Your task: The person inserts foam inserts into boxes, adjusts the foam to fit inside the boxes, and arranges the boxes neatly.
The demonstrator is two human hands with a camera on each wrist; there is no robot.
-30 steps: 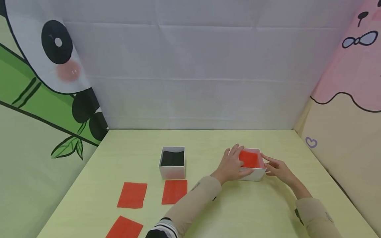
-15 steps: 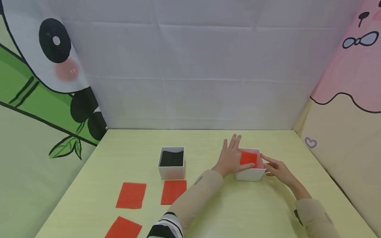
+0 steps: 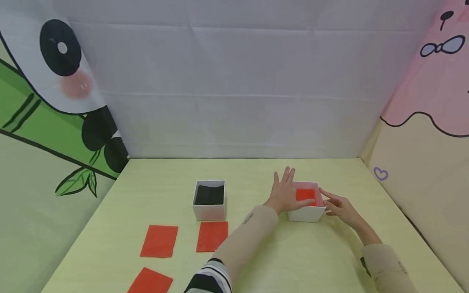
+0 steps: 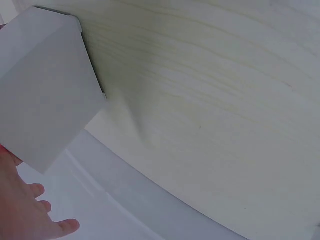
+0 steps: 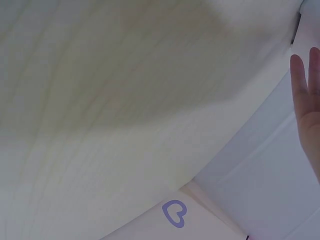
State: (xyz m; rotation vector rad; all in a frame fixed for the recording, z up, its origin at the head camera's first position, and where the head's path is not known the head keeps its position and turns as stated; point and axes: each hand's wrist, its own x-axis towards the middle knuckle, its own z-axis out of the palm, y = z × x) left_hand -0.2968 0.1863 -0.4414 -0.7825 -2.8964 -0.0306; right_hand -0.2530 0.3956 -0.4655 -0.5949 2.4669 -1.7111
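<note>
In the head view, my left hand (image 3: 286, 197) is at the left side of the right-hand white box (image 3: 305, 214), fingers spread, thumb stretched across its front rim. A flat red square (image 3: 305, 194), cloth or paper, lies inside that box, partly hidden by the thumb. My right hand (image 3: 340, 207) touches the box's right side with its fingertips. The left wrist view shows the box's white outer wall (image 4: 55, 95) and part of the left hand (image 4: 25, 205). Extended fingers of the right hand (image 5: 309, 105) show at the right wrist view's edge.
To the left stands a second white box (image 3: 209, 212) with a black piece (image 3: 209, 195) inside. Several red squares lie in front: one near that box (image 3: 211, 236), one farther left (image 3: 159, 241), one at the bottom edge (image 3: 150, 280). A pale curtain (image 3: 234, 89) closes off the table's back.
My left hand has loosened from the red square inside the box, and its fingers have spread and straightened. The right hand stays at the box's right side. The head view has shifted slightly.
</note>
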